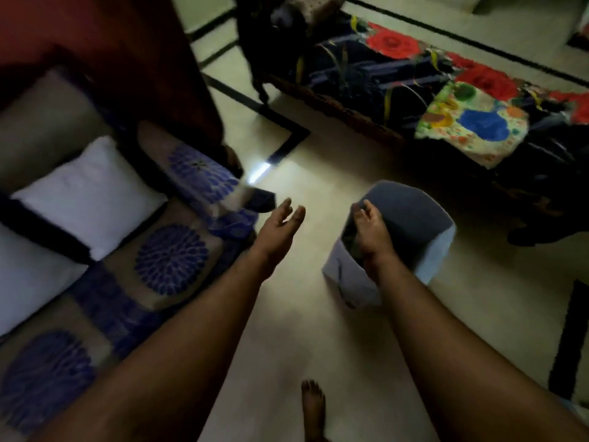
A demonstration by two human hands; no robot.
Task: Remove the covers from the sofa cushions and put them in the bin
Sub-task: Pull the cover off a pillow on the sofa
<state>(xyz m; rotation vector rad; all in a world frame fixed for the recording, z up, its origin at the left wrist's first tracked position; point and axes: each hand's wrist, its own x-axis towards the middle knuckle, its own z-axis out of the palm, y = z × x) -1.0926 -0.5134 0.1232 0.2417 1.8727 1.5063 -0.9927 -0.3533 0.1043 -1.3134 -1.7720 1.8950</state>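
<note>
My right hand (pixel 369 231) reaches into the bin (pixel 411 218), grip apparently around dark cover fabric, pushing it down | left hand (pixel 280 221) open, empty, heading sofaward | bare white cushion (pixel 89 193) on the sofa (pixel 172 260).

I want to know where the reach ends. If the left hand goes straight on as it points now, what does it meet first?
Probably the patterned cushion at the sofa's end: the open left hand points up and slightly left toward it. Depth is unclear.
</note>
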